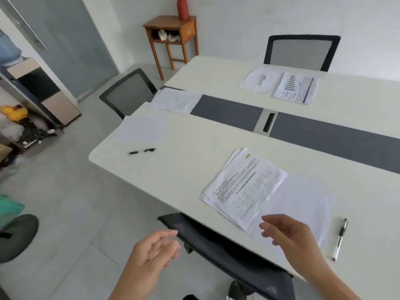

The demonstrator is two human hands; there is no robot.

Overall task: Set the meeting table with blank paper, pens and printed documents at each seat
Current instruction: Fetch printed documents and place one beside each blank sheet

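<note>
White printed documents [244, 187], bearing text and a chart, lie fanned in a small stack on the cream table [184, 165] at the near seat. A blank white paper sheet [303, 198] adjoins their right edge. A clear-barrelled black pen [340, 239] lies near it. The right hand [287, 232] hovers over the sheet's near corner, fingers loosely spread, holding nothing. The left hand [153, 250] hangs beside the black mesh chair [216, 245], fingers relaxed, slightly curled.

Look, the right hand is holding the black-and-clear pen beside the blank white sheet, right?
No. The head view shows the right hand open and empty above the blank white sheet; the black-and-clear pen lies on the cream table beside that sheet.
</note>
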